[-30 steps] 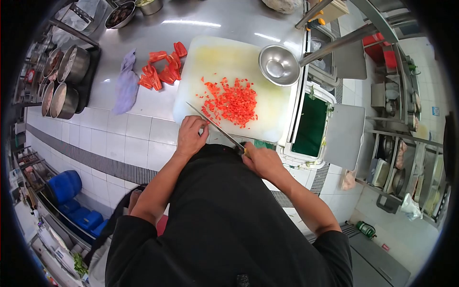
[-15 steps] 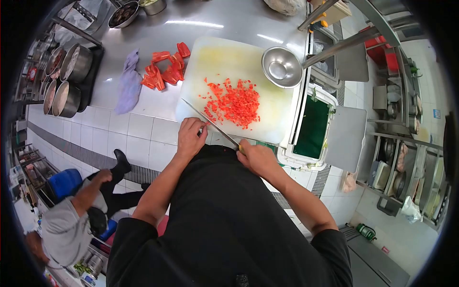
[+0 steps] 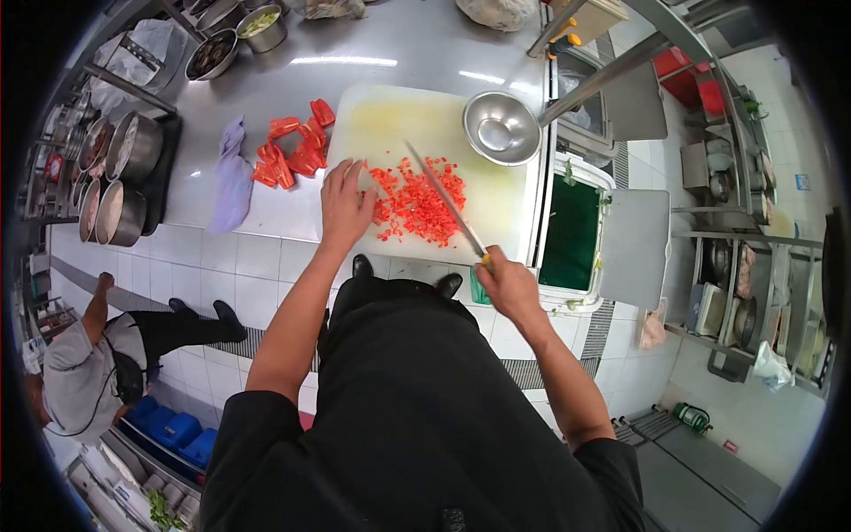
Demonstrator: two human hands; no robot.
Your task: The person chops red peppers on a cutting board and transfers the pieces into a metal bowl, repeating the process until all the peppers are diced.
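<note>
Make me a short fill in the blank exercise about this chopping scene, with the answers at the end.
1. The right hand holds the ____.
2. The diced pepper on the board is coloured ____.
3. In the picture, the cloth lies to the ____ of the large pepper pieces.
4. The round metal item at the board's far right corner is a ____.

Answers: knife; red; left; bowl.
</note>
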